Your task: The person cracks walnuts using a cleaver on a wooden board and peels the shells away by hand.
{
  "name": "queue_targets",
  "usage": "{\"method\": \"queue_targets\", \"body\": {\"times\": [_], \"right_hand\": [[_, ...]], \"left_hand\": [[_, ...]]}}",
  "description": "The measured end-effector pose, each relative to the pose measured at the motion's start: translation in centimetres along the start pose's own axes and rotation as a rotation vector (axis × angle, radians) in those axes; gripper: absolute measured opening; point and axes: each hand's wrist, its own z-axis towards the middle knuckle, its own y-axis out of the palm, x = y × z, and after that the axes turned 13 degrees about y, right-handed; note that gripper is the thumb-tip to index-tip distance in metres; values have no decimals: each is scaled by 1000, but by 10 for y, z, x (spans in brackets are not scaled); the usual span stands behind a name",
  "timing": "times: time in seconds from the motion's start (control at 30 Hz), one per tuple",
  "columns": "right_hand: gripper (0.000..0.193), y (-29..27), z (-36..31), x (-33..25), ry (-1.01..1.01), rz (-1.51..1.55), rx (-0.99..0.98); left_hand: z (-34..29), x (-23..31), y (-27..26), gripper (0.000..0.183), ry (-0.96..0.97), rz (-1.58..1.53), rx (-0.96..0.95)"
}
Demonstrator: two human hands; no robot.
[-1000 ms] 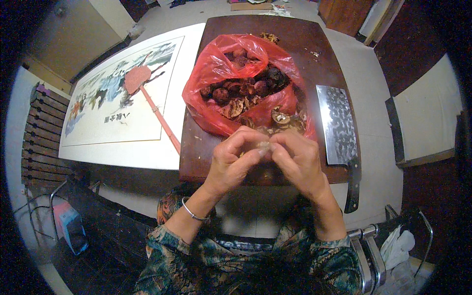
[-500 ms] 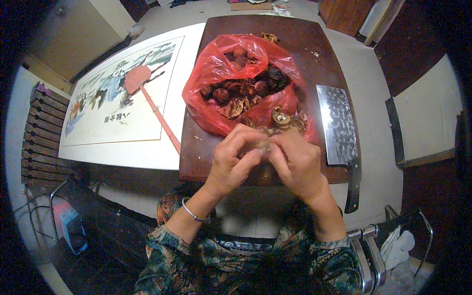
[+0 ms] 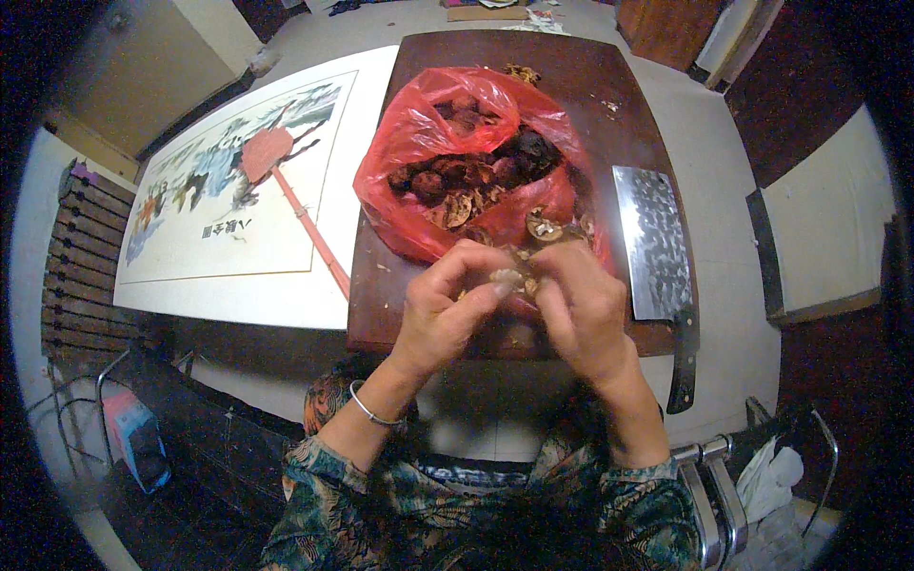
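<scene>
Item, your left hand [image 3: 447, 305]: at about 6 o'clock of the wooden board [image 3: 419, 285], fingers curled in and nearly shut, thumb and forefinger pinched on a small pale nut piece [image 3: 506, 279]. A thin silver bangle [image 3: 369, 409] sits on that wrist.

Item, your right hand [image 3: 583, 306]: just beside the left at its 3 o'clock, fingers folded close, fingertips meeting the left hand's at the same nut piece. Your grip on each side is closed on that piece; how much of it lies hidden inside the fingers you cannot tell.

Item, the nut piece: held between both hands, just above the near edge of the board, at 6 o'clock of the red plastic bag [image 3: 419, 171].

Item, the red plastic bag: open on the board, holding dark brown nuts and broken shells [image 3: 466, 181]. Your fingertips are just beside its near edge.

Item, cleaver [image 3: 652, 247]: lying flat at 3 o'clock of the bag, blade on the board's right side, dark handle pointing toward you past the board's edge.

Item, printed picture sheet [image 3: 238, 200]: lying on the table at 9 o'clock of the board, with a red-handled swatter [image 3: 286, 181] across it.
</scene>
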Motion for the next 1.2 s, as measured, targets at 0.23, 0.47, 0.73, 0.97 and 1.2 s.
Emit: {"method": "queue_targets", "body": {"times": [0.23,0.47,0.73,0.97,1.2], "right_hand": [[8,-8,4,-5,57,167,-165],[10,-6,1,-4,112,214,-183],[9,-5,0,-5,123,208,-187],[9,-5,0,-8,182,259,-199],[9,-4,-1,-5,145,227,-198]], "left_hand": [[-3,1,-1,24,-139,-154,78],[-3,0,2,23,-14,-17,52],[-4,-2,5,21,72,48,41],[-4,-1,6,20,51,30,79],[-6,-5,4,20,95,59,42]]}}
